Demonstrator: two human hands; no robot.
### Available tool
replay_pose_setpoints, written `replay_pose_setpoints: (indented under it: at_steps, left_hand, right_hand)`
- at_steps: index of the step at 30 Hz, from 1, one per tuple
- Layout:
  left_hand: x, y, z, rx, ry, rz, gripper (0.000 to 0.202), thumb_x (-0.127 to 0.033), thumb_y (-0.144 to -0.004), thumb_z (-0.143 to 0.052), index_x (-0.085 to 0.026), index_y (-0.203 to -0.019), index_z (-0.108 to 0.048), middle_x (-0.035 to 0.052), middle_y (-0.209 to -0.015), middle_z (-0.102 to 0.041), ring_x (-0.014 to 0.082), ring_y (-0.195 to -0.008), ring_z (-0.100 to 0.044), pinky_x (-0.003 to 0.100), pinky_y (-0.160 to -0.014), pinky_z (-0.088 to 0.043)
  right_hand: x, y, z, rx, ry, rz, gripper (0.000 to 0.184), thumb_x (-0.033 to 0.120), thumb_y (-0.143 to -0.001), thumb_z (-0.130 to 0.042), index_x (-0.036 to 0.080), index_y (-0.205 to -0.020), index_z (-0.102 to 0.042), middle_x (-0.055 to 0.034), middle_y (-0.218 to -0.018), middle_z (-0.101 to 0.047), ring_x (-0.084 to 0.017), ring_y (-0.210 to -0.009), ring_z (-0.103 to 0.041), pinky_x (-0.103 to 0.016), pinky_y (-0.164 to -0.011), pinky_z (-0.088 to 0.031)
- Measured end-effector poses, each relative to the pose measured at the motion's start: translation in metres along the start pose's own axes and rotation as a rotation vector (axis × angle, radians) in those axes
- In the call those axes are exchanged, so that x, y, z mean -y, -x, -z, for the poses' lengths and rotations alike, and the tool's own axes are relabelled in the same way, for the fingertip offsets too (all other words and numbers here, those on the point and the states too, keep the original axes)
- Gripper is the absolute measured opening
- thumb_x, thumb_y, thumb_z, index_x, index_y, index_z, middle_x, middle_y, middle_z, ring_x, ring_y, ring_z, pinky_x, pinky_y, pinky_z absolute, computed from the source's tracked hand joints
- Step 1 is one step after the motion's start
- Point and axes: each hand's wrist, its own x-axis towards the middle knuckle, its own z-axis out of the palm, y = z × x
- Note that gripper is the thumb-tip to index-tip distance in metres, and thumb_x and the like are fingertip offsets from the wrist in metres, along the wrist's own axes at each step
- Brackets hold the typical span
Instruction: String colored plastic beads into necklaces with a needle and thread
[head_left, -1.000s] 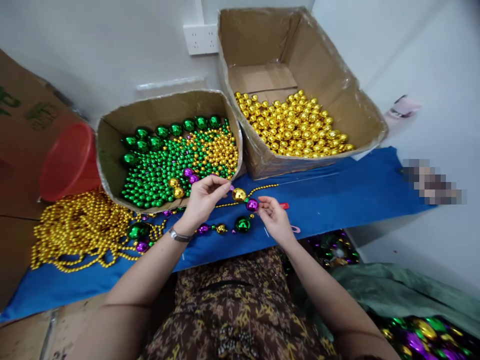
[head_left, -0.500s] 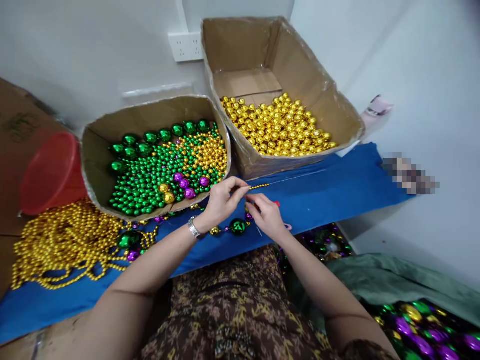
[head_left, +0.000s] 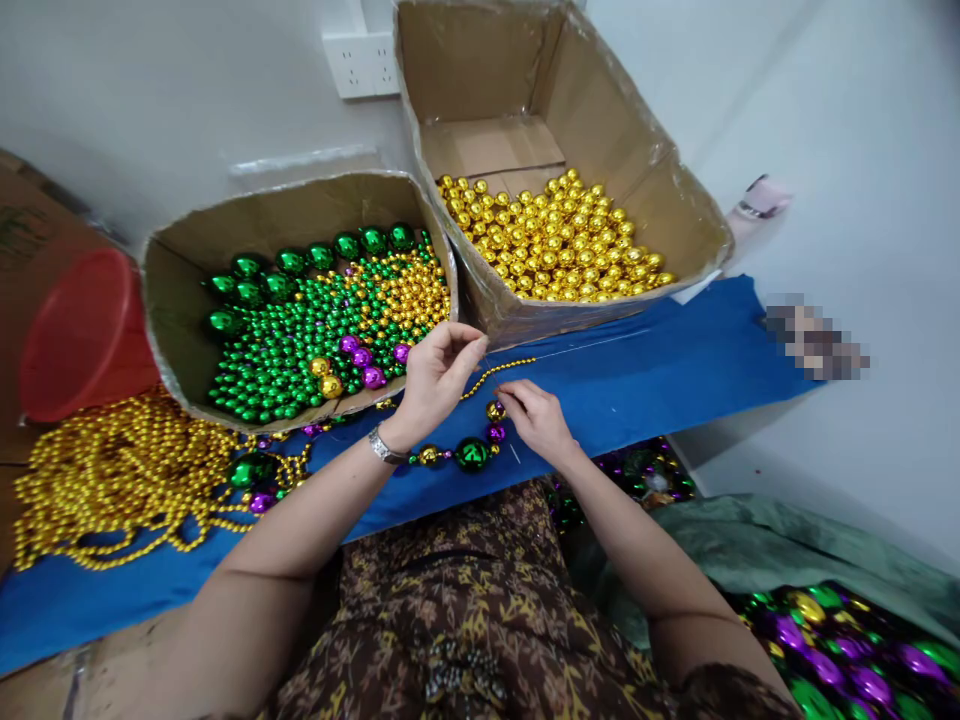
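Note:
My left hand (head_left: 435, 375) is raised over the blue cloth (head_left: 637, 375), its fingertips pinched on a thin thread that carries a short run of small gold beads (head_left: 502, 368). My right hand (head_left: 534, 418) rests lower on the cloth, fingers closed on the same strand beside a gold ball and a purple ball (head_left: 495, 432). The strand of large beads, with a big green ball (head_left: 472, 454), trails left below both hands.
A cardboard box of green, gold and purple beads (head_left: 300, 330) stands at the left, a taller box of gold balls (head_left: 555, 240) at the right. Gold bead strings (head_left: 120, 480) are piled by a red basin (head_left: 79, 335). More beads lie at lower right (head_left: 840, 650).
My left hand has lifted and pulled the thread up and left. My right hand has dropped to the cloth, and the gold and purple balls have slid down the strand.

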Motion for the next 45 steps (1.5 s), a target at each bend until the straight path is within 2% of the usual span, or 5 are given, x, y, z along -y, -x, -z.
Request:
replay_pose_setpoints:
  at_steps: [6,10,23,34,45]
  left_hand:
    - [0.036,0.074,-0.010,0.493,-0.492,-0.090,0.065,-0.043,-0.083,-0.063,-0.017,-0.137,-0.039,0.0165,-0.125,-0.056,0.0289,-0.115,-0.055,0.045,-0.094,-0.048]
    - [0.052,0.106,-0.004,0.725,-0.766,-0.091,0.041,-0.038,-0.085,-0.061,-0.017,-0.120,-0.054,0.0135,-0.110,-0.061,0.0286,-0.101,-0.059,0.043,-0.085,-0.050]
    - [0.073,0.107,0.067,0.538,-0.923,-0.096,0.032,-0.025,-0.085,-0.057,-0.018,-0.117,-0.056,0.0136,-0.118,-0.057,0.0295,-0.104,-0.054,0.043,-0.083,-0.051]
    - [0.080,0.103,0.065,0.579,-0.934,-0.112,0.034,-0.018,-0.084,-0.053,-0.020,-0.117,-0.058,0.0138,-0.120,-0.057,0.0307,-0.107,-0.053,0.045,-0.083,-0.052]
    - [0.039,0.145,0.083,0.498,-0.920,-0.129,0.052,-0.033,-0.091,-0.052,-0.014,-0.137,-0.043,0.0190,-0.140,-0.046,0.0334,-0.131,-0.040,0.050,-0.107,-0.038]
  right_hand:
    - [-0.008,0.009,0.003,-0.100,-0.063,-0.132,0.026,0.039,-0.095,-0.043,0.024,-0.099,-0.063,-0.0062,-0.095,-0.067,-0.019,-0.083,-0.065,-0.031,-0.074,-0.053]
    - [-0.018,0.011,0.014,-0.176,-0.158,-0.220,0.026,0.042,-0.093,-0.046,0.022,-0.100,-0.063,-0.0029,-0.085,-0.065,-0.013,-0.065,-0.061,-0.026,-0.060,-0.050]
    - [-0.051,0.008,0.033,-0.682,-0.673,-0.435,0.037,0.055,-0.078,-0.064,0.021,-0.087,-0.052,0.0086,-0.066,-0.048,-0.003,-0.045,-0.043,-0.015,-0.045,-0.036]
    - [-0.040,-0.003,0.065,-0.911,-0.607,-0.368,0.038,0.055,-0.078,-0.064,0.021,-0.088,-0.051,0.0087,-0.069,-0.051,-0.001,-0.046,-0.046,-0.014,-0.046,-0.039]
    - [0.013,-0.011,0.065,-0.835,-0.610,-0.213,0.044,0.054,-0.065,-0.079,0.019,-0.078,-0.054,0.0063,-0.061,-0.052,-0.005,-0.040,-0.045,-0.021,-0.039,-0.039]
